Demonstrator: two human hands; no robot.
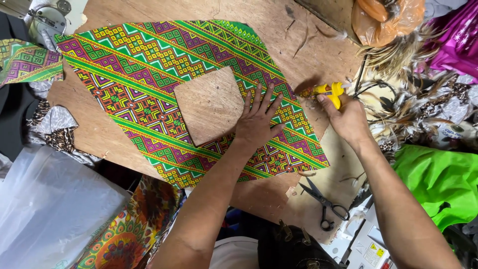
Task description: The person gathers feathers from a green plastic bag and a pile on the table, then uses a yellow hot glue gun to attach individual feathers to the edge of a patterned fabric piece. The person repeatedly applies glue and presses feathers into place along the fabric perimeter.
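A bright patterned fabric piece (149, 74) in green, purple, yellow and orange lies spread on the wooden board (124, 10), with a four-sided hole cut in its middle showing the wood. My left hand (258, 118) lies flat, fingers spread, on the fabric at the hole's right edge. My right hand (347, 115) grips a yellow glue gun (330, 91), its tip pointing left at the fabric's right corner.
Black scissors (322, 201) lie on the board near its front right edge. An orange plastic bag (386, 20), feathers and leopard-print scraps crowd the right side. Lime green cloth (438, 182) sits at right. A clear plastic sheet (45, 199) and more patterned cloth lie lower left.
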